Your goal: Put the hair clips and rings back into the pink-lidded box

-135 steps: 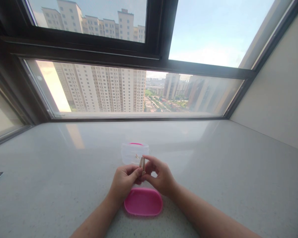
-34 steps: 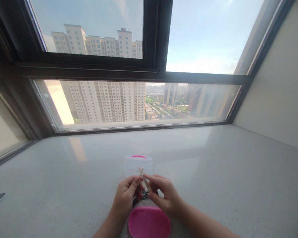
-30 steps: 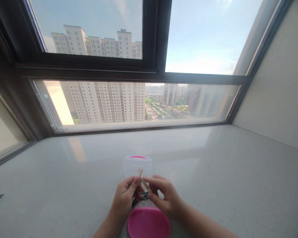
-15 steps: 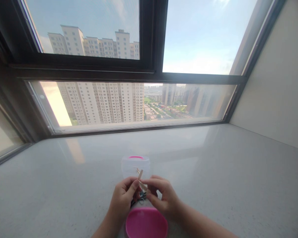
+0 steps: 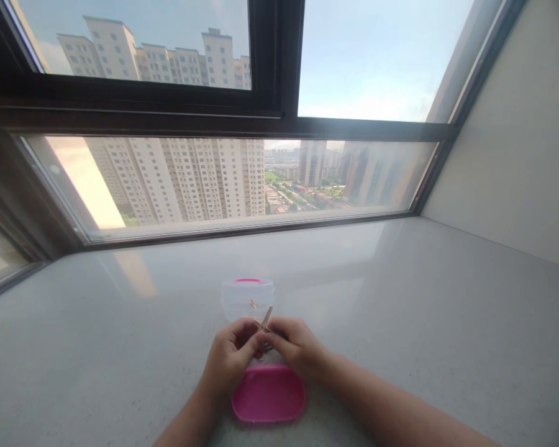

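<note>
The small wooden peg (image 5: 265, 319) sits between the fingertips of both hands, held just above the counter, low and centre in the head view. Its long axis runs on a slant: the lower end is buried in the pinch and the free upper end points toward about 1 o'clock. Whether it is one whole peg or two loose halves is too small to tell.

The left hand (image 5: 230, 359) is curled nearly closed, with thumb and forefinger nipped on the peg's lower part from 8 o'clock. The right hand (image 5: 299, 349) closes in from 4 o'clock, its fingers bent and its tips meeting the same spot. Something dark shows just under the fingertips, but I cannot make it out.

By my reading, the step in hand is fine two-handed work on the peg itself. Any further move calls for a firm pinch from one hand while the other shifts, since the piece is slim and would slip easily.

At 12 o'clock from the peg, just behind it, a clear tub (image 5: 247, 298) stands upright and open, with a small tan bit inside. At 6 o'clock a pink lid (image 5: 269, 393) lies flat on the pale counter (image 5: 400, 323), close under the wrists. A wide window (image 5: 214, 180) runs along the far edge.
</note>
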`<state>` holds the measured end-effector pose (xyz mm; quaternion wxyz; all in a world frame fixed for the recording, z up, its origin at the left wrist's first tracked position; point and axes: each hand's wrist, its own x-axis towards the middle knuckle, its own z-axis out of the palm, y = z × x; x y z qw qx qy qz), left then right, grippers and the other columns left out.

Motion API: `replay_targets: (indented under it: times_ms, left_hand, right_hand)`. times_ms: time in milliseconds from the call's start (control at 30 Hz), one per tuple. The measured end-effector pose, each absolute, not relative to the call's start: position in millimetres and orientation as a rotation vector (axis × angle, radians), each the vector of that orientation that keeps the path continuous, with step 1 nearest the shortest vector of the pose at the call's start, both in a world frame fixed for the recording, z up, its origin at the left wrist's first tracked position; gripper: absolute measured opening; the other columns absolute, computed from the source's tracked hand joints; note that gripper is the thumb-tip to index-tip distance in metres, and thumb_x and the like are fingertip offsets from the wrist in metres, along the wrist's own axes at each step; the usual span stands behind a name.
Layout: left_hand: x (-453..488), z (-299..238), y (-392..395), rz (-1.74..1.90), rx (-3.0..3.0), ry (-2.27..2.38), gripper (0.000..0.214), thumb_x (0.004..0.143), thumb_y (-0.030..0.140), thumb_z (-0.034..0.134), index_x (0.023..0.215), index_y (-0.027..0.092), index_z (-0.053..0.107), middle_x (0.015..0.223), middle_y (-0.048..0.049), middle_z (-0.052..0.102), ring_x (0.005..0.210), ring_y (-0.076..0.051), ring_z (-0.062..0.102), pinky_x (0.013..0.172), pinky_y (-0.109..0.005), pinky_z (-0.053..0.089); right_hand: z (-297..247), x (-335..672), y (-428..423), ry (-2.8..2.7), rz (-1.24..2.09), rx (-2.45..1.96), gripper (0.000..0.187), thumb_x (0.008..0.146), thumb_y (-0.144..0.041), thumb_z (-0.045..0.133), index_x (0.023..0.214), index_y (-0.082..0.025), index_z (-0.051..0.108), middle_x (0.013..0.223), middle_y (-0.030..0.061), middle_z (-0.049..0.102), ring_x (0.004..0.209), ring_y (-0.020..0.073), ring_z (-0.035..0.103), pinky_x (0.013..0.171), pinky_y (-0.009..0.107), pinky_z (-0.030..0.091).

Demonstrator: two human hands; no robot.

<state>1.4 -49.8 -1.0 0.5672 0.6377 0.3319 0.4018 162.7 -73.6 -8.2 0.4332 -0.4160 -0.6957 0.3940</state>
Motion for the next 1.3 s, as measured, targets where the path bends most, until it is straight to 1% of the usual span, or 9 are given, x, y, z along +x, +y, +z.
replay_targets:
  times_ms: [133, 367, 600, 733, 833, 1033, 1133, 1200, 1300]
  left_hand:
    - [2.6, 2.4, -51.0, 0.876, 1.548, 0.816, 0.021, 0.077, 0.033, 0.062, 0.082, 0.013, 0.061, 0.066, -0.0012, 0.058, 0.059, -0.013, 0.052, 0.054, -0.022, 0.043]
    - [2.0, 7.3, -54.4, 0.812, 1.717, 0.844, 0.023, 0.084, 0.033, 0.050, 0.074, 0.013, 0.057, 0.062, 0.0010, 0.051, 0.056, -0.010, 0.044, 0.053, -0.020, 0.036]
    - [2.6, 4.7, -53.0, 0.846, 1.609, 0.802, 0.024, 0.084, 0.033, 0.050, 0.072, 0.014, 0.056, 0.060, 0.0018, 0.050, 0.050, -0.008, 0.038, 0.048, -0.019, 0.029]
    - [3.0, 6.9, -53.6, 0.835, 1.573, 0.815, 0.025, 0.084, 0.034, 0.051, 0.074, 0.013, 0.058, 0.060, 0.0011, 0.051, 0.048, -0.007, 0.037, 0.045, -0.019, 0.027]
    - [3.3, 7.5, -54.9, 0.843, 1.614, 0.842, 0.027, 0.084, 0.034, 0.051, 0.070, 0.013, 0.058, 0.056, 0.0025, 0.048, 0.047, -0.007, 0.035, 0.046, -0.019, 0.026]
    - [-0.5, 7.4, -53.0, 0.891, 1.630, 0.881, 0.027, 0.084, 0.035, 0.050, 0.069, 0.014, 0.058, 0.054, 0.0033, 0.047, 0.047, -0.008, 0.036, 0.046, -0.019, 0.028]
    - [-5.2, 8.4, -48.8, 0.954, 1.551, 0.881, 0.029, 0.085, 0.036, 0.049, 0.069, 0.014, 0.057, 0.055, 0.0025, 0.048, 0.048, -0.008, 0.036, 0.047, -0.019, 0.029]
    - [-7.1, 9.3, -46.9, 1.008, 1.514, 0.889, 0.028, 0.085, 0.036, 0.051, 0.070, 0.013, 0.057, 0.060, 0.0012, 0.052, 0.049, -0.007, 0.037, 0.048, -0.019, 0.031]
    - [-6.4, 10.3, -47.2, 1.054, 1.505, 0.949, 0.026, 0.081, 0.037, 0.056, 0.075, 0.012, 0.060, 0.061, 0.0008, 0.054, 0.049, -0.008, 0.040, 0.047, -0.019, 0.033]
  right_hand:
    - [-9.6, 164.8, -73.3, -1.693, 1.010, -1.012, 0.022, 0.087, -0.029, 0.049, 0.075, -0.014, 0.061, 0.071, 0.0017, 0.061, 0.068, 0.0130, 0.054, 0.063, 0.023, 0.040]
    - [-3.1, 163.6, -77.2, -1.638, 1.073, -0.891, 0.023, 0.087, -0.028, 0.047, 0.073, -0.014, 0.059, 0.072, 0.0019, 0.060, 0.069, 0.0131, 0.055, 0.067, 0.023, 0.042]
    - [-5.5, 160.5, -79.6, -1.569, 1.018, -0.946, 0.027, 0.088, -0.032, 0.045, 0.074, -0.014, 0.057, 0.069, 0.0020, 0.058, 0.065, 0.0122, 0.052, 0.063, 0.023, 0.040]
    - [-5.4, 161.7, -77.5, -1.560, 0.923, -1.061, 0.027, 0.086, -0.032, 0.046, 0.069, -0.014, 0.055, 0.060, -0.0010, 0.049, 0.059, 0.0102, 0.043, 0.056, 0.021, 0.035]
    - [-2.3, 165.5, -74.0, -1.609, 0.906, -1.108, 0.026, 0.083, -0.030, 0.048, 0.063, -0.015, 0.050, 0.055, -0.0034, 0.040, 0.053, 0.0086, 0.035, 0.051, 0.021, 0.029]
    - [1.3, 173.2, -73.3, -1.835, 0.858, -1.120, 0.023, 0.078, -0.021, 0.048, 0.056, -0.015, 0.049, 0.051, -0.0049, 0.032, 0.050, 0.0072, 0.029, 0.047, 0.020, 0.023]
    - [1.8, 173.5, -75.8, -1.854, 0.865, -1.076, 0.025, 0.078, -0.021, 0.051, 0.053, -0.015, 0.047, 0.050, -0.0052, 0.029, 0.050, 0.0067, 0.029, 0.047, 0.021, 0.022]
    - [0.9, 172.3, -76.0, -1.773, 0.881, -1.054, 0.024, 0.080, -0.025, 0.052, 0.058, -0.014, 0.051, 0.052, -0.0047, 0.034, 0.051, 0.0071, 0.032, 0.048, 0.021, 0.025]
    - [-3.7, 168.8, -73.9, -1.573, 1.011, -1.008, 0.018, 0.084, -0.031, 0.050, 0.081, -0.015, 0.057, 0.057, -0.0037, 0.046, 0.048, 0.0072, 0.040, 0.046, 0.020, 0.030]
